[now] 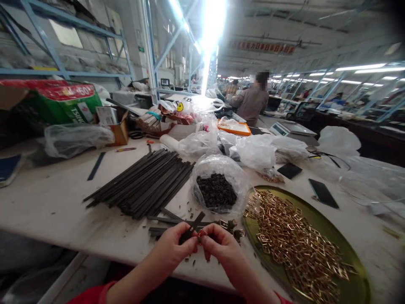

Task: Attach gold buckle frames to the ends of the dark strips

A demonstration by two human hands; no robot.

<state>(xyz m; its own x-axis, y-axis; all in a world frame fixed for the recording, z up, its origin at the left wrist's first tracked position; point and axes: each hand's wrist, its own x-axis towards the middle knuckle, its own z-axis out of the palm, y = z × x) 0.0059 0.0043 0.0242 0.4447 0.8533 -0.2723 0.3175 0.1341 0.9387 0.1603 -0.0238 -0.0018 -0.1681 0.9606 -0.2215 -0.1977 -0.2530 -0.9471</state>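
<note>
Near the table's front edge, my left hand (179, 245) is closed on a dark strap (198, 220), whose end sticks up past the fingers. My right hand (220, 241) meets it, pinching a small square metal buckle (201, 233) at the strap's lower part. Whether the strap passes through the buckle is hidden by the fingers. Just beyond my hands lie a few straps with buckles (225, 223) on them. Behind is a large pile of dark straps (142, 183). An opened plastic bag (243, 179) holds small black pieces (215, 191).
At the right, a round gold-coloured tray (359, 264) carries a heap of metal buckles (294, 236). Beyond it lie a phone (323, 193) and a dark flat object (289, 170). Plastic bags (253, 150), a scale (292, 131) and a cardboard box (120, 131) stand farther back. A person (253, 103) sits behind.
</note>
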